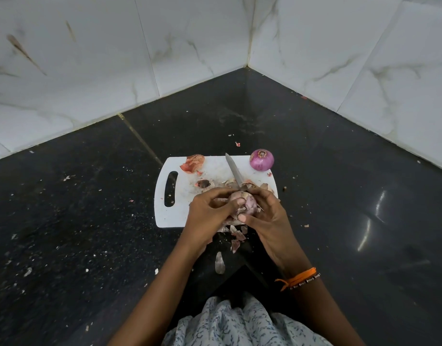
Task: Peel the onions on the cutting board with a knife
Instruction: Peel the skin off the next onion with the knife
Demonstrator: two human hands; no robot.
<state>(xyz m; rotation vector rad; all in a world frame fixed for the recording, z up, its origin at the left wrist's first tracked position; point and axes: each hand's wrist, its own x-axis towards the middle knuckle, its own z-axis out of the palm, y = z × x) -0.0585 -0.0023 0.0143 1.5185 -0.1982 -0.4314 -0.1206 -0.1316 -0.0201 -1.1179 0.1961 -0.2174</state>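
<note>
Over the near edge of the board, the left hand cups the onion to steady it while the right hand grips the knife, thumb picking off loose skin, a second onion waiting at the far corner.

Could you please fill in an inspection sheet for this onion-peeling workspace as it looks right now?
Surface: dark speckled countertop bearing a white cutting board.
Job's things: part-peeled onion held in both hands above the board's near edge; peeled onion at the board's far right corner; knife, blade pointing away.
Clutter: peel pieces at the board's far left; more skin scraps below the hands; crumbs across the counter.
Grippers: left hand grips the onion; right hand holds the knife and presses its thumb on the onion.
Cables: nothing seen.
Surroundings: marbled white wall tiles meeting in a corner.
</note>
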